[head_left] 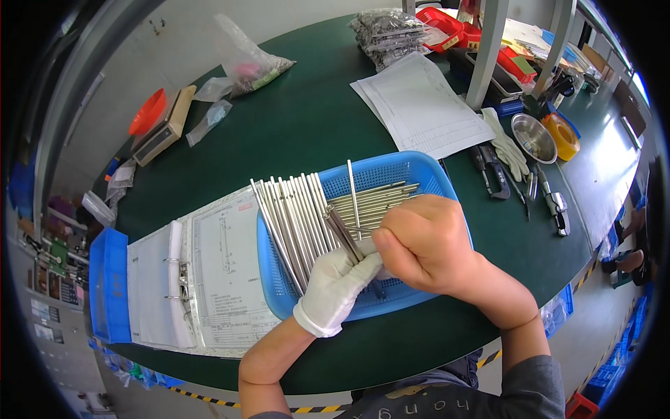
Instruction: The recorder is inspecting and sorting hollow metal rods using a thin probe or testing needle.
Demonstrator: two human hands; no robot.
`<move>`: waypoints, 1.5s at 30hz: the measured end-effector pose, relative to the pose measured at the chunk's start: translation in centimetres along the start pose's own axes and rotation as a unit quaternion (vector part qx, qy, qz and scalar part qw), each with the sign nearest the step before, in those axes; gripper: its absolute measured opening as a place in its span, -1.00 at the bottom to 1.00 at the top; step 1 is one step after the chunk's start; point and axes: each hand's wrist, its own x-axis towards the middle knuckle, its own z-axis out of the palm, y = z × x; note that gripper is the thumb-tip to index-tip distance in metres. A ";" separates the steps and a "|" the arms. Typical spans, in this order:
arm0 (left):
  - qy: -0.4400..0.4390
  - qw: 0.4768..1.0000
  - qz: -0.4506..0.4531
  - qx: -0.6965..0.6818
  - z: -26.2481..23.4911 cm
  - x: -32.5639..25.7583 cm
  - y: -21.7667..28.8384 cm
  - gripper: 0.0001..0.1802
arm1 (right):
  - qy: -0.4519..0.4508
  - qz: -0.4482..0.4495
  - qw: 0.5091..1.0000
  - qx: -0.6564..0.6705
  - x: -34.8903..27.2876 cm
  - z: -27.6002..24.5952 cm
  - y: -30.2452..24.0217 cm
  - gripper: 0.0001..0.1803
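My left hand point(333, 288), in a white glove, has its grip closed on a fan of metal rods point(293, 216). The rods spread up and to the left from the glove, side by side, over the left half of a blue basket point(419, 167). My right hand point(426, 244) is bare and sits just right of the glove, touching it. Its grip is narrow, thumb and fingers pinched on one or two rods point(342, 234) at the right edge of the fan; a single rod point(353, 195) stands nearly upright just beside them, though I cannot tell which fingers hold it.

More rods point(377, 199) lie flat inside the basket, behind my right hand. The basket rests on the green table point(307, 119), its left edge overlapping an open ring binder point(188, 279) with a drawing sheet on top. A blue tray point(108, 286) sits left of the binder.

Farther back on the table are a stack of papers point(419, 105) and clear bags of small parts point(391, 31). To the right of the basket lie a caliper point(492, 171), a white glove point(508, 150), a steel bowl point(534, 136) and a yellow tape roll point(562, 133).
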 end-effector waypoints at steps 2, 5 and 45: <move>-0.002 1.000 0.002 0.005 0.1 -0.1 0.0 -0.63 | -0.011 0.018 1.000 0.001 0.1 -0.2 -0.2 -0.76; -0.004 0.999 -0.016 0.036 0.2 -0.1 0.1 -0.61 | -0.005 0.038 0.999 0.015 0.1 0.0 -0.4 -0.80; 0.082 0.959 0.153 0.224 0.1 0.2 -0.2 -0.60 | 0.018 -0.011 0.999 0.026 -0.9 0.4 -0.5 -0.86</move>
